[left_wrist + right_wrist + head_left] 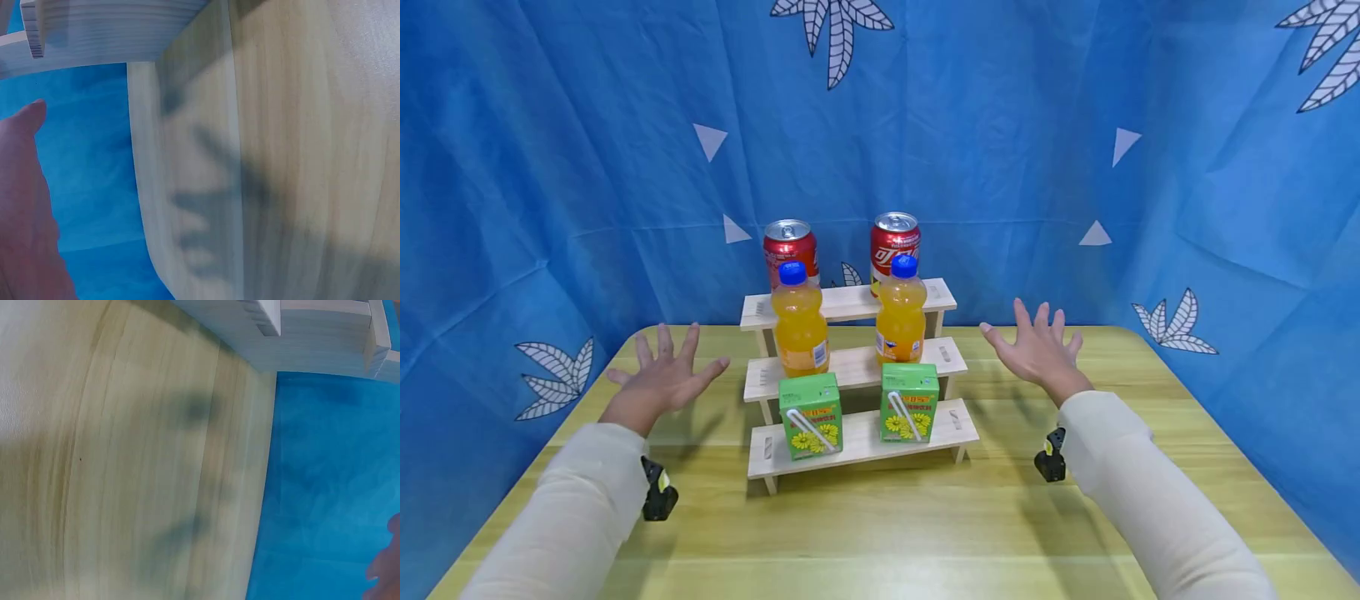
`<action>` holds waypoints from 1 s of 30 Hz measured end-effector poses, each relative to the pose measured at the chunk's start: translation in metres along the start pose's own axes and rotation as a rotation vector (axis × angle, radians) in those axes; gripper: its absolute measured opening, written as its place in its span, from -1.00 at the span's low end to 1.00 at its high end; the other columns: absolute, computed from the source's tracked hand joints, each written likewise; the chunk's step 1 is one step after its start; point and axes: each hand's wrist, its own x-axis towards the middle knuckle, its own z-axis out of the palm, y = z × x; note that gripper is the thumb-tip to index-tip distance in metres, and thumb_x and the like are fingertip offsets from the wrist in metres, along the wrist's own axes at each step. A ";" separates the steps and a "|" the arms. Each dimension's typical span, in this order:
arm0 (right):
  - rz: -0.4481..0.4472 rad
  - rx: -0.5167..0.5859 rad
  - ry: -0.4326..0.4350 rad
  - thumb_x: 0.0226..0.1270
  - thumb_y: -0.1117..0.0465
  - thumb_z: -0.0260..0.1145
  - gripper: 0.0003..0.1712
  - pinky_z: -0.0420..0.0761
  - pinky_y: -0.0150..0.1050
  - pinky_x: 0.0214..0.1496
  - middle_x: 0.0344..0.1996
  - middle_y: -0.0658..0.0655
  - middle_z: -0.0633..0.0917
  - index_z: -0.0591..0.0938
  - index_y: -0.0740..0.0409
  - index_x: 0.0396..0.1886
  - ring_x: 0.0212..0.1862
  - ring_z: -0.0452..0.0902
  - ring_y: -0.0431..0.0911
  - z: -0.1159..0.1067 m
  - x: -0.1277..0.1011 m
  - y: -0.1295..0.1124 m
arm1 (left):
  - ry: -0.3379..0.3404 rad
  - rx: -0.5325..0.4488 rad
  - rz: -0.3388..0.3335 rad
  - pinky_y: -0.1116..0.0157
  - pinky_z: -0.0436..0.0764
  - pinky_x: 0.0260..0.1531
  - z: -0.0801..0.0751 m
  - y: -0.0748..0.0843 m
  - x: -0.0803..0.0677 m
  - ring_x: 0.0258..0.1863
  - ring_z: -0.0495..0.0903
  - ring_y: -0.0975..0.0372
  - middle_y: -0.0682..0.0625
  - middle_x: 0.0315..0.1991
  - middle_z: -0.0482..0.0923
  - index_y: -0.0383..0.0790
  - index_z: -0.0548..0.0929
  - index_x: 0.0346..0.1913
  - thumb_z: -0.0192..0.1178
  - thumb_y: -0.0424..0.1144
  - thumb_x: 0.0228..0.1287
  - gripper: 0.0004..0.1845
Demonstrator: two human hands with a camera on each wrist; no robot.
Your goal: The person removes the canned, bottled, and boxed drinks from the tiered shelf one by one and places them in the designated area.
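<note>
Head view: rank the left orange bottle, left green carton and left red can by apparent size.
1. Bottle, clearly tallest.
2. Carton.
3. Can, partly hidden behind the bottle and farthest back, so its last place is unsure.

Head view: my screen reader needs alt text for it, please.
Both open hands, left hand and right hand, hover beside a three-step wooden rack on a table. The rack holds two green cartons, two orange bottles and two red cans.

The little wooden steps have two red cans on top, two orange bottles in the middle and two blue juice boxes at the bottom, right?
Nearly. The juice boxes on the bottom step of the wooden steps are green, not blue; the head view shows it. The two red cans on top and the two orange bottles in the middle are as you said.
</note>
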 end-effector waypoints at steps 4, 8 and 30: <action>-0.001 0.021 0.004 0.18 -0.58 -0.35 0.13 -0.42 0.51 0.22 0.42 0.47 -0.34 -0.23 0.08 0.50 0.39 -0.56 0.41 0.000 0.001 -0.001 | 0.000 -0.016 -0.003 -0.61 -0.40 -0.13 0.003 -0.002 -0.001 0.23 -0.67 -0.47 -0.51 0.35 -0.65 -0.16 -0.41 0.46 -0.46 0.54 0.16 0.06; 0.004 0.044 0.007 0.17 -0.59 -0.35 0.14 -0.33 0.51 0.24 0.42 0.47 -0.31 -0.21 0.08 0.50 0.40 -0.50 0.42 -0.002 0.001 -0.001 | -0.017 -0.056 0.002 -0.60 -0.29 -0.07 0.007 -0.003 -0.002 0.24 -0.60 -0.49 -0.49 0.35 -0.68 -0.15 -0.44 0.45 -0.45 0.55 0.15 0.07; 0.030 0.399 -0.045 0.33 -0.43 -0.20 0.01 0.07 0.31 0.35 0.47 0.33 -0.04 -0.14 0.15 0.50 0.44 -0.12 0.30 -0.002 -0.007 -0.002 | -0.177 -0.952 -0.001 0.20 0.68 -0.24 0.057 0.019 -0.034 -0.20 0.55 0.07 -0.31 -0.05 0.42 -0.50 0.20 0.27 -0.03 -0.07 0.42 -0.41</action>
